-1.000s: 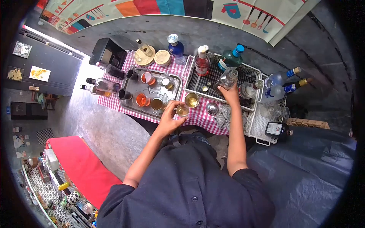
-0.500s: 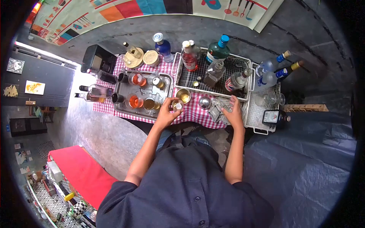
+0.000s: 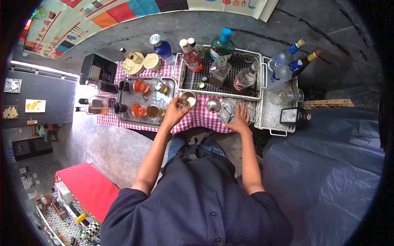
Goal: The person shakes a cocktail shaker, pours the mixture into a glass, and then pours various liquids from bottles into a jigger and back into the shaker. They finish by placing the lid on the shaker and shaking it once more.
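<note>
The left hand (image 3: 174, 114) has its fingers closed around a small glass (image 3: 184, 105), which is held at the near edge of a metal cup (image 3: 188, 95); whether glass and cup touch cannot be told. The cup stands on the bench (image 3: 200, 117), between the metal tray (image 3: 143, 97) and a rounded metal piece (image 3: 213, 105). The right hand (image 3: 241, 119) lies over a grey striped cloth (image 3: 226, 112), its fingers extended and spread, grasping nothing visible; how firmly it presses cannot be determined. The rounded piece sits just beside the cloth's left edge. Within the tray are two glasses of orange-red contents, the nearer one (image 3: 138, 110) beside a glass of brown liquid (image 3: 153, 111). Beyond the cup and cloth, a white wire basket (image 3: 221, 94) contains upright bottles, among them a clear square one (image 3: 220, 73), a pink-red one (image 3: 191, 57) and a teal one (image 3: 223, 49).
</note>
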Demonstrator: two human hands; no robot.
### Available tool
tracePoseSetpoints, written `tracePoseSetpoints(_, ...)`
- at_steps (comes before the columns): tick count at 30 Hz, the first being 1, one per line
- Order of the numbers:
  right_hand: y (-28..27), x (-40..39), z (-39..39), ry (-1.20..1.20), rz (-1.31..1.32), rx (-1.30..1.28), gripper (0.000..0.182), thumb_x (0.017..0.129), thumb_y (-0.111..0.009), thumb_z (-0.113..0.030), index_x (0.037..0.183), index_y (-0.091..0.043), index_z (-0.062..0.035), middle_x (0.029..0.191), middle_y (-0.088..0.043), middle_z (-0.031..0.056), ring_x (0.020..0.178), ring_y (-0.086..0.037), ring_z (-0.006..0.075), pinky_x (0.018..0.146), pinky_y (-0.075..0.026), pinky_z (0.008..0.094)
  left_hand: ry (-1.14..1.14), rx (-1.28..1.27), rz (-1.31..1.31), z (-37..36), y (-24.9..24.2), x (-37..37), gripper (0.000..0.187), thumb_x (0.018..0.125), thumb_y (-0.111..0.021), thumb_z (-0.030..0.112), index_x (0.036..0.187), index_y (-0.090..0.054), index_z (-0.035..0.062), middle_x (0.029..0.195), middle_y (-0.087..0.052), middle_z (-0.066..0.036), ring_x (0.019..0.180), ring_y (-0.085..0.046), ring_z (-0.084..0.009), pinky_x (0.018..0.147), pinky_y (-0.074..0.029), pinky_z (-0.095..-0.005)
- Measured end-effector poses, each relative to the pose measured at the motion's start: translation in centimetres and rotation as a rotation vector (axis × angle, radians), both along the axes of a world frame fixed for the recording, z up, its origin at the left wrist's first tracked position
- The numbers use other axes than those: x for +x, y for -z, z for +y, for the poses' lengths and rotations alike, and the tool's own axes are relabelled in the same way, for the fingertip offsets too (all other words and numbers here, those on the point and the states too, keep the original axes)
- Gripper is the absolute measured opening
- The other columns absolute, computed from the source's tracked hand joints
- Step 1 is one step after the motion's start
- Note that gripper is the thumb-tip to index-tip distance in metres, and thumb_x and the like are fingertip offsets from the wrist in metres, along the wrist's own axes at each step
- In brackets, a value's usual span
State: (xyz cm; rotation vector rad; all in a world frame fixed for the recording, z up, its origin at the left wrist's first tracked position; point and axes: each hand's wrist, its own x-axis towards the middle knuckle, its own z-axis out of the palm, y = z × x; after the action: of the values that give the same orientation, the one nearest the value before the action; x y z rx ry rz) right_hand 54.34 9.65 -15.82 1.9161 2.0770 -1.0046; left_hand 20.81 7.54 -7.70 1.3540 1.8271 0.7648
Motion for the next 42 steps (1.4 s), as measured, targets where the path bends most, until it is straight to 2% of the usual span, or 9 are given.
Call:
tracePoseSetpoints(4,0.1,-1.2,-0.2,0.021,-0.099,0.009,0.145,0.063,-0.084,-0.067,0.160,0.006,-0.0091,0.166,0.010,0.0232,0.154,0.013,0.0368,0.121,0.003,0.0531,0.006,0.015,0.066,0.6,-0.4,0.2,0.050,0.072,-0.079,0.025,0.109,-0.064,-0.0053,0.105,-0.066,-0.024,0.098,-0.064,-0.0360,0.087,-0.051,-0.0411)
tracePoseSetpoints(9,0.5,-1.8,-0.6,0.052,-0.114,0.076,0.123,0.079,-0.078,-0.056,0.160,0.000,-0.0077,0.166,0.008,0.0232,0.153,0.012,0.0375,0.121,0.001,0.0546,0.067,0.047,0.182,1.3,-0.6,0.2,0.050,0.072,-0.080,0.025,0.108,-0.066,-0.0060,0.103,-0.064,-0.024,0.096,-0.064,-0.0388,0.086,-0.051,-0.0434)
tracePoseSetpoints(20,-0.1,-1.4,-0.5,0.034,-0.064,0.083,0.122,0.077,-0.081,-0.050,0.160,-0.003,-0.0052,0.165,0.007,0.0243,0.153,0.011,0.0377,0.121,0.002,0.0545,0.248,0.110,0.489,2.1,-3.1,1.0,0.044,0.069,-0.082,0.027,0.102,-0.070,0.0005,0.099,-0.064,-0.024,0.092,-0.064,-0.0407,0.080,-0.054,-0.0477)
tracePoseSetpoints(24,0.5,2.1,0.6,0.056,0.329,0.147,0.114,0.079,-0.081,-0.038,0.158,-0.007,-0.0009,0.162,-0.014,0.0291,0.152,-0.015,0.0405,0.122,-0.019,0.0436,0.207,0.053,0.423,1.9,-3.5,0.5,0.057,0.072,-0.081,0.025,0.121,-0.065,-0.0002,0.108,-0.061,-0.025,0.102,-0.062,-0.0424,0.089,-0.052,-0.0472)
tracePoseSetpoints(25,-2.4,1.9,0.5,0.173,0.413,0.129,0.112,0.080,-0.081,-0.033,0.157,-0.008,0.0012,0.158,-0.025,0.0305,0.147,-0.028,0.0431,0.119,-0.028,0.0410,0.180,0.096,0.378,1.7,-3.4,0.4,0.059,0.074,-0.081,0.025,0.122,-0.063,-0.0035,0.109,-0.061,-0.024,0.103,-0.063,-0.0414,0.090,-0.051,-0.0459)
tracePoseSetpoints(28,-8.7,0.6,1.2,0.309,0.512,0.111,0.096,0.082,-0.079,-0.017,0.155,-0.019,-0.0029,0.150,-0.038,0.0272,0.138,-0.044,0.0353,0.111,-0.039,0.0453,0.081,0.153,0.186,0.9,-3.8,0.1,0.059,0.074,-0.081,0.025,0.122,-0.063,-0.0044,0.110,-0.062,-0.023,0.104,-0.063,-0.0396,0.091,-0.051,-0.0442)
tracePoseSetpoints(31,-13.0,-1.2,2.7,0.197,0.644,0.295,0.089,0.083,-0.077,-0.011,0.154,-0.023,-0.0058,0.147,-0.042,0.0239,0.133,-0.050,0.0335,0.106,-0.045,0.0447,0.062,0.215,0.145,0.1,-4.2,-0.2,0.055,0.077,-0.080,0.022,0.122,-0.063,-0.0045,0.107,-0.064,-0.019,0.100,-0.064,-0.0356,0.088,-0.052,-0.0413)
tracePoseSetpoints(35,-16.8,-4.4,6.4,0.103,0.765,0.480,0.087,0.084,-0.076,-0.010,0.154,-0.024,-0.0063,0.153,-0.036,0.0237,0.138,-0.045,0.0347,0.111,-0.041,0.0445,0.025,0.226,0.028,-0.7,-5.0,-0.3,0.052,0.078,-0.081,0.020,0.120,-0.064,-0.0041,0.108,-0.065,-0.016,0.097,-0.066,-0.0278,0.080,-0.055,-0.0365)
tracePoseSetpoints(42,-16.7,-8.6,12.0,0.096,0.622,0.533,0.099,0.080,-0.082,-0.015,0.155,-0.019,-0.0064,0.156,-0.032,0.0245,0.141,-0.040,0.0375,0.114,-0.037,0.0452,0.045,0.196,-0.094,-1.5,-7.7,-1.4,0.053,0.079,-0.080,0.018,0.125,-0.062,-0.0002,0.114,-0.063,-0.011,0.105,-0.064,-0.0221,0.086,-0.055,-0.0341)
